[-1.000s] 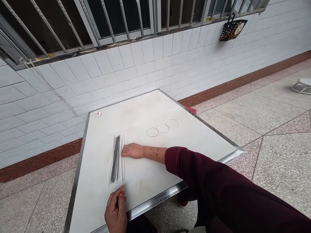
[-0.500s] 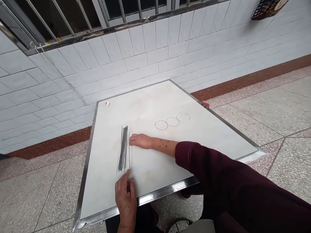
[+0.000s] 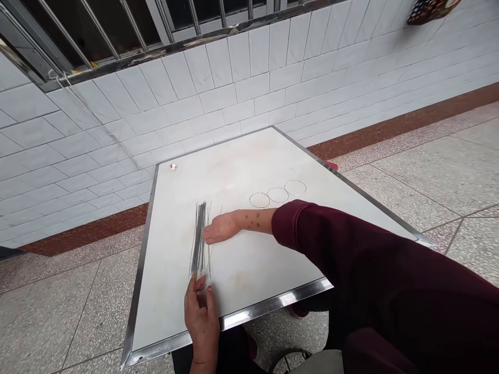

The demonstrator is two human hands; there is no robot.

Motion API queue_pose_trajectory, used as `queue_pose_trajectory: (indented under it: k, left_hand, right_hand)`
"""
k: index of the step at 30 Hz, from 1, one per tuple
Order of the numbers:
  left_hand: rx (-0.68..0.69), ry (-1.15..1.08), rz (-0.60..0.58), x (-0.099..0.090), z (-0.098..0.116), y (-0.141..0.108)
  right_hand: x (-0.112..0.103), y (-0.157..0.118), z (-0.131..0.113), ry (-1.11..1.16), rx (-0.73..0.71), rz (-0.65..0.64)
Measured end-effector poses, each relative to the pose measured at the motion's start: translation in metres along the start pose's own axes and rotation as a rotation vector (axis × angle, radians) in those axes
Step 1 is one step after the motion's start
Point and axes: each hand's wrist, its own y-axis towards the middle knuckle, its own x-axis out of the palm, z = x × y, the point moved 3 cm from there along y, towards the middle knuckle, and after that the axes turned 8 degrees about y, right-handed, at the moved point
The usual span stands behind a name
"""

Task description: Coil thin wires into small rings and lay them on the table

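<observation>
A bundle of thin dark wires [image 3: 198, 239] lies lengthwise on the white table [image 3: 234, 171], with a few loose wires along its right side. My right hand [image 3: 221, 227] reaches in from the right, its fingertips at the bundle's right edge, over the loose wires; whether it pinches a wire is too small to tell. My left hand [image 3: 201, 309] is near the table's front edge, fingers apart, the index fingertip at the bundle's lower end. Three thin wire rings [image 3: 278, 195] lie in a row beyond my right forearm.
A small red and white object [image 3: 173, 167] sits at the table's far left corner. Metal trim [image 3: 273, 306] edges the table. Behind it stand a tiled wall [image 3: 218, 104] and a barred window.
My right hand has moved slightly left and nearer, towards the bundle, and its forearm has shifted. My left index fingertip has moved left to the bundle's lower end.
</observation>
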Motion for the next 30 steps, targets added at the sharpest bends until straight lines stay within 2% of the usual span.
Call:
queue_pose_trajectory:
  k: [3, 6, 9, 13, 14, 16, 17, 19, 21, 23, 26, 30]
  left_hand:
    - [-0.024, -0.037, 0.019, -0.002, -0.001, 0.0]
    - [-0.043, -0.08, 0.032, -0.004, 0.0, 0.0]
    - [-0.06, -0.135, 0.052, -0.008, 0.0, 0.0]
    - [-0.09, -0.19, 0.054, -0.015, 0.008, -0.007]
    - [-0.104, -0.202, 0.034, -0.015, 0.013, -0.011]
    - [-0.144, -0.248, -0.035, -0.011, 0.031, -0.019]
    - [-0.207, -0.333, -0.123, -0.006, 0.042, -0.023]
    - [-0.271, -0.551, -0.232, 0.006, 0.071, -0.03]
    - [-0.318, -0.85, -0.269, 0.018, 0.099, -0.034]
    - [-0.4, -1.101, -0.252, 0.027, 0.12, -0.035]
    - [-0.418, -1.163, -0.206, 0.032, 0.136, -0.034]
    - [-0.404, -1.197, -0.143, 0.027, 0.142, -0.036]
  right_hand:
    - [-0.013, -0.018, -0.008, 0.111, -0.04, 0.041]
    - [-0.025, -0.041, -0.022, 0.206, -0.034, 0.15]
    - [-0.032, -0.066, -0.049, 0.294, 0.066, 0.392]
    - [-0.025, -0.096, -0.099, 0.491, 0.246, 0.767]
    - [-0.021, -0.105, -0.109, 0.782, 0.3, 0.982]
    - [-0.01, -0.114, -0.128, 1.294, 0.353, 1.176]
    - [-0.006, -0.118, -0.137, 1.46, 0.375, 1.232]
    - [-0.001, -0.122, -0.153, 1.664, 0.397, 1.286]
    - [0.001, -0.125, -0.164, 1.752, 0.402, 1.295]
    - [0.003, -0.126, -0.173, 1.79, 0.408, 1.277]
    - [0.007, -0.128, -0.183, 1.827, 0.428, 1.251]
    - [0.009, -0.134, -0.19, 1.847, 0.446, 1.261]
